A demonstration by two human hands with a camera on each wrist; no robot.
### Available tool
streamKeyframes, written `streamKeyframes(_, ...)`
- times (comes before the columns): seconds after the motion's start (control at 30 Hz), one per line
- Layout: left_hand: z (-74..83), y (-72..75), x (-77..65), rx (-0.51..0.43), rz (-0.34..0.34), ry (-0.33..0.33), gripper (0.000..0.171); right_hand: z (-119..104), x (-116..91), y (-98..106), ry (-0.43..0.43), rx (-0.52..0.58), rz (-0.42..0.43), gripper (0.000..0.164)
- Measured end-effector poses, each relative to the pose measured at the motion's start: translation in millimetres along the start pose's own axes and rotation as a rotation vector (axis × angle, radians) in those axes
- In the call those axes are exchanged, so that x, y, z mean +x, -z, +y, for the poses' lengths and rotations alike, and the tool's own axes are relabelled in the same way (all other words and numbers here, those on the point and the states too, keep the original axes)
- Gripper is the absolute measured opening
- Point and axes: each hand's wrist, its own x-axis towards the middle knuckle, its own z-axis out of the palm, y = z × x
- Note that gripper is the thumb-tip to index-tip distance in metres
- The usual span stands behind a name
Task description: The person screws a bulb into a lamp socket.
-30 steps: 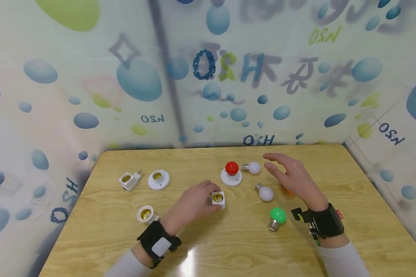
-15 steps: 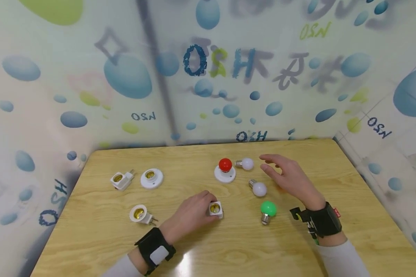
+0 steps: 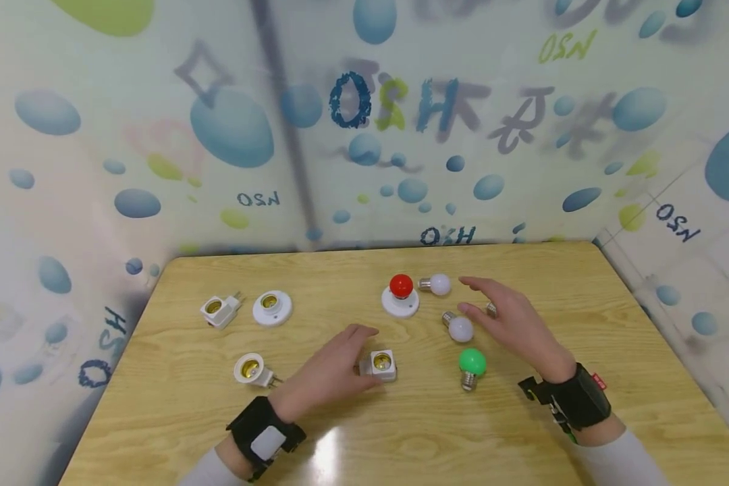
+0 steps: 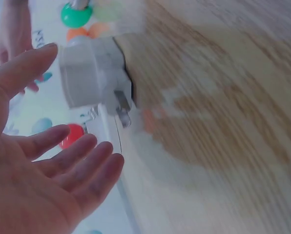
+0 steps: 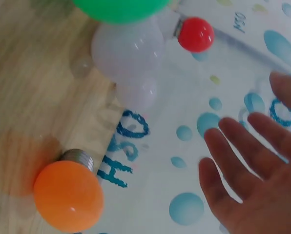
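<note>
My left hand (image 3: 328,374) is spread beside a white square plug-in lamp socket (image 3: 382,365) standing on the wooden table. Its brass-coloured opening faces up, and a gap separates the fingers from its body (image 4: 89,73) in the left wrist view. My right hand (image 3: 519,327), relaxed and holding nothing, hovers over the right side of the table. Beneath it lies an orange bulb (image 5: 69,195), mostly hidden by the hand in the head view. Left of this hand are a white bulb (image 3: 460,329), another white bulb (image 3: 440,284) and a green bulb (image 3: 472,362).
A red bulb (image 3: 401,286) stands upright in a round white lamp holder (image 3: 400,307). On the left are a second round holder (image 3: 273,308), a square plug-in socket (image 3: 220,311) and a round plug-in socket (image 3: 252,370). A patterned curtain (image 3: 364,196) rises behind the table.
My left hand has brought the square socket nearer the front edge, then let go and drawn back a little to the left. My right hand has stayed over the orange bulb.
</note>
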Motion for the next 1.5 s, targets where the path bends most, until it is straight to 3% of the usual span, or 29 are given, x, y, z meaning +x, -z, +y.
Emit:
streamKeyframes(0.13, -5.2, 7.7, -5.8, -0.058, 0.032, 0.015, 0.074, -2.9, -3.0, -5.7, -0.006, -0.039, 0.011, 0.055)
streamKeyframes(0.33, -13.6, 9.0, -15.8, -0.087, 0.093, 0.024, 0.074, -5.0, -4.3, -13.5, -0.008, -0.117, -0.041, 0.049)
streamKeyframes(0.47, -17.3, 10.1, -21.0, -0.110, 0.125, 0.080, 0.076, -5.3, -1.3, -20.2, -0.014, -0.162, -0.045, 0.047)
streamKeyframes(0.77, -22.5, 15.6, -28.5, -0.110, 0.236, 0.121, 0.076, -1.9, -0.3, -33.7, -0.079, -0.237, -0.088, 0.047)
streamKeyframes(1.3, -28.0, 13.6, -34.4, -0.105, 0.255, 0.189, 0.074, 0.1, 0.1, -42.7, -0.165, -0.285, -0.225, 0.058)
streamKeyframes(1.5, -26.6, 12.5, -31.8, -0.115, 0.223, 0.161, 0.075, -3.5, 2.3, -42.6, -0.167, -0.289, -0.220, 0.057)
